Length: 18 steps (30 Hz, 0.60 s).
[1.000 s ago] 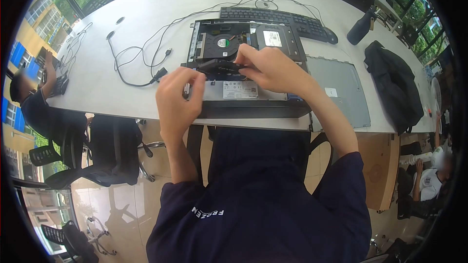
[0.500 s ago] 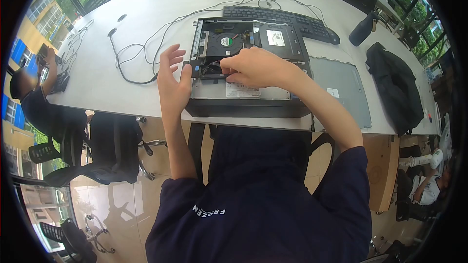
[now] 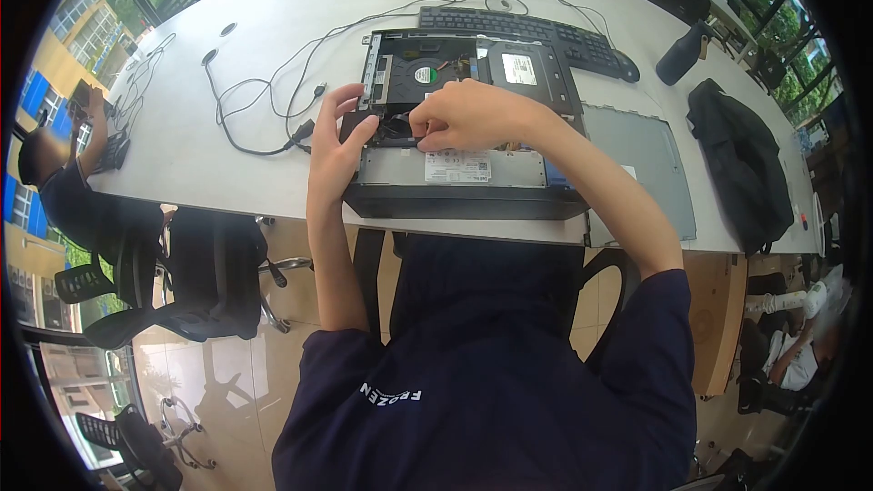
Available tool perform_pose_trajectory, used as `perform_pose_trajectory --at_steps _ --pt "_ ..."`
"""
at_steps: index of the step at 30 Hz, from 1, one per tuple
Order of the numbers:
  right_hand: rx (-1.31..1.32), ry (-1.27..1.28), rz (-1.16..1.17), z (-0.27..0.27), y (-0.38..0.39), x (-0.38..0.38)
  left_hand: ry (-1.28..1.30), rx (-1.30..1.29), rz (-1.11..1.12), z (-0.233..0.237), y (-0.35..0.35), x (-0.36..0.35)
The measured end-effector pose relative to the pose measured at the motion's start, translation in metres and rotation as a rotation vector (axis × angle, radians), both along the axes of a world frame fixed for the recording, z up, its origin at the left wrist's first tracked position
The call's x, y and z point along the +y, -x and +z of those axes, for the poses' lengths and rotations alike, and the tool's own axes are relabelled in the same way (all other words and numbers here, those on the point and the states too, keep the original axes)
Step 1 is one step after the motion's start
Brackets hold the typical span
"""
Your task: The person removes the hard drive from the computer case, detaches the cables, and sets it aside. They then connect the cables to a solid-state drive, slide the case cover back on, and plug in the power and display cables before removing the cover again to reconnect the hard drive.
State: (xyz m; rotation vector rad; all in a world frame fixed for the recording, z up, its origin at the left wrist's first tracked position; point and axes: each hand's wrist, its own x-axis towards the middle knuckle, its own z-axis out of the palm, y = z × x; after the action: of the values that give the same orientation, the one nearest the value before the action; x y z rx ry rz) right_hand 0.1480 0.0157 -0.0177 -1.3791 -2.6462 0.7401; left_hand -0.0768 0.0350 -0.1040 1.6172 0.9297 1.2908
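Observation:
An opened desktop computer case (image 3: 468, 203) lies on the table in front of me, its metal insides, fan (image 3: 426, 75) and black drive bay (image 3: 538, 71) showing. My left hand (image 3: 338, 147) is at the case's left side, its thumb on the top corner and its fingers bent around the edge. Over the middle of the case is my right hand (image 3: 473, 116), thumb and index finger pinched together down among dark cables (image 3: 396, 127). What that pinch holds is hidden. Just below it sits a silver power supply with a white label (image 3: 457, 166).
A keyboard (image 3: 509, 25), mouse (image 3: 626, 66) and loose cables (image 3: 270, 86) lie behind and left of the case. Rightward are a metal side panel (image 3: 650, 159), a dark bottle (image 3: 682, 55) and a black bag (image 3: 738, 164). Another person (image 3: 68, 164) sits at the far left.
My left hand has moved right onto the case's corner, its thumb now touching the top. My right hand stays pinched in nearly the same spot. Cable plugs on the left have come into view.

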Motion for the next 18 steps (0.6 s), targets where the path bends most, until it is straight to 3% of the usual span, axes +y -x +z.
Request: perform_pose_trajectory --at_steps 5,18 --pt "0.128 0.056 0.032 -0.014 0.005 0.013 -0.025 0.000 -0.009 -0.001 0.001 0.002" --pt "0.157 -0.014 0.034 -0.017 0.014 0.009 -0.066 0.047 -0.004 -0.003 0.002 0.004"
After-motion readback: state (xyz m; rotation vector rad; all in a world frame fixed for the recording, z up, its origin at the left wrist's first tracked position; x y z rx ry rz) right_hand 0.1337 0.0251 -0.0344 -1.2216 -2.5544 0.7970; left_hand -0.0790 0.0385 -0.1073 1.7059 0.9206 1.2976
